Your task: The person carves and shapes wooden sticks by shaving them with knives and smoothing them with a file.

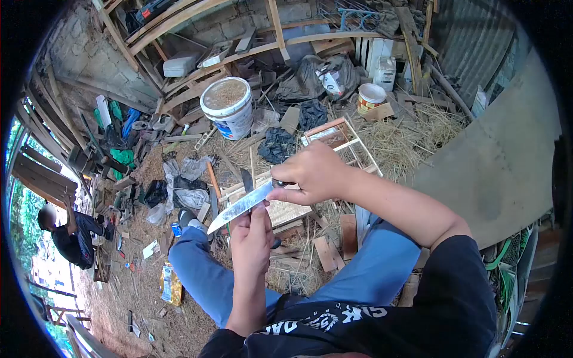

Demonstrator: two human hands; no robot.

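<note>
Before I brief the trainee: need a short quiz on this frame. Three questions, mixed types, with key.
1. Open: Which of the wearer's hands holds the large knife by its handle?
2. True or false: In this view, the large white bucket stands to the left of the small tub.
3. Multiple choice: Where in the picture does the large knife's tip point?
A) Straight up
B) Lower left
C) Upper right

Key:
1. The right hand.
2. True.
3. B.
</note>
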